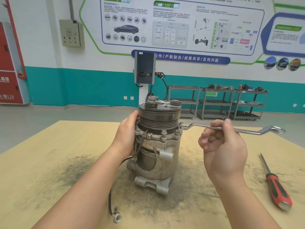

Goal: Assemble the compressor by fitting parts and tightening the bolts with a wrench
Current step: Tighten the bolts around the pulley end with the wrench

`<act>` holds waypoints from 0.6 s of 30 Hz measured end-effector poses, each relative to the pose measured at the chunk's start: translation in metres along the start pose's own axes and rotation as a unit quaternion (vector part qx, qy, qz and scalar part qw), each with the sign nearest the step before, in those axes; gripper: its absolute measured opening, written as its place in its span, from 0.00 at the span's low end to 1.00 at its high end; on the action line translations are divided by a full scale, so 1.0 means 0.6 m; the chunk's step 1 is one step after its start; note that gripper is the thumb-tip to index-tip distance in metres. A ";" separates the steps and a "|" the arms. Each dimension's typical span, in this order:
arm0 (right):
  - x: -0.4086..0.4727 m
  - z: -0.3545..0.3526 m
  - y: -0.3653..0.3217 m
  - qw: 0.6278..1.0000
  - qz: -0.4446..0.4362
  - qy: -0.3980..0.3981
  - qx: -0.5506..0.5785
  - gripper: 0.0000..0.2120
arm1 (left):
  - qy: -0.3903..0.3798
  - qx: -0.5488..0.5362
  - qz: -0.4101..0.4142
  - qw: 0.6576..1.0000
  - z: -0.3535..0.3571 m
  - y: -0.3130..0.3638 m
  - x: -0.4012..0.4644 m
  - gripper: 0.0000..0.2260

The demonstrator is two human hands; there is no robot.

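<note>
The grey metal compressor (158, 149) stands upright in the middle of the wooden table (49, 162), with its dark grooved pulley (159, 119) on top. My left hand (126, 134) grips its left side at the flange, just under the pulley. A long silver ring wrench (247, 129) lies level to the right, its ring end set on a bolt (181, 125) at the flange's right edge. My right hand (222, 146) pinches the wrench shaft near its middle, thumb on top. More bolts (163, 132) stand along the flange front.
A red-and-black screwdriver (275, 185) lies on the table at the right. A black cable with a connector (116, 214) trails from the compressor toward the front. Dark grime stains the table around the base. Metal shelf carts (216, 103) stand by the far wall.
</note>
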State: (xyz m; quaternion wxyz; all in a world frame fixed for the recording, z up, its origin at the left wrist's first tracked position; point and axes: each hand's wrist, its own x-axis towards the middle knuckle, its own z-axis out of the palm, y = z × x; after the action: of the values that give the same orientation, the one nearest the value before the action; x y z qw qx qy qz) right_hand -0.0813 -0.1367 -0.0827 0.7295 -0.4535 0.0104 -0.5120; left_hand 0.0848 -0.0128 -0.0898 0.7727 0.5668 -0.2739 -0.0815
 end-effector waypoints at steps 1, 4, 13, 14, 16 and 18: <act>0.004 -0.002 0.001 1.000 0.018 0.000 0.015 0.18 | 0.004 -0.001 -0.001 1.000 0.000 0.000 0.000 0.20; 0.008 -0.004 0.006 0.997 0.062 -0.020 0.052 0.18 | 0.009 -0.009 -0.006 1.000 0.000 0.002 -0.001 0.20; -0.009 -0.005 0.016 0.989 -0.080 -0.059 -0.106 0.17 | 0.009 -0.001 -0.006 1.000 0.001 0.003 -0.004 0.18; -0.019 -0.001 0.023 0.974 -0.156 -0.076 -0.147 0.16 | 0.007 0.000 -0.005 1.000 0.001 0.003 -0.004 0.18; -0.035 0.007 0.034 0.930 -0.272 -0.138 -0.204 0.13 | 0.006 0.001 -0.004 1.000 0.000 0.003 -0.004 0.19; -0.044 0.012 0.040 0.884 -0.339 -0.184 -0.264 0.13 | 0.005 -0.002 -0.003 1.000 0.000 0.002 -0.003 0.19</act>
State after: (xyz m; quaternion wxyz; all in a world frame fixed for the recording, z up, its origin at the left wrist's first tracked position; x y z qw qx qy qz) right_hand -0.0726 -0.1107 -0.1065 0.3531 -0.6914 -0.1437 -0.6137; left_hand 0.0828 -0.0117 -0.0892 0.7748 0.5667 -0.2682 -0.0814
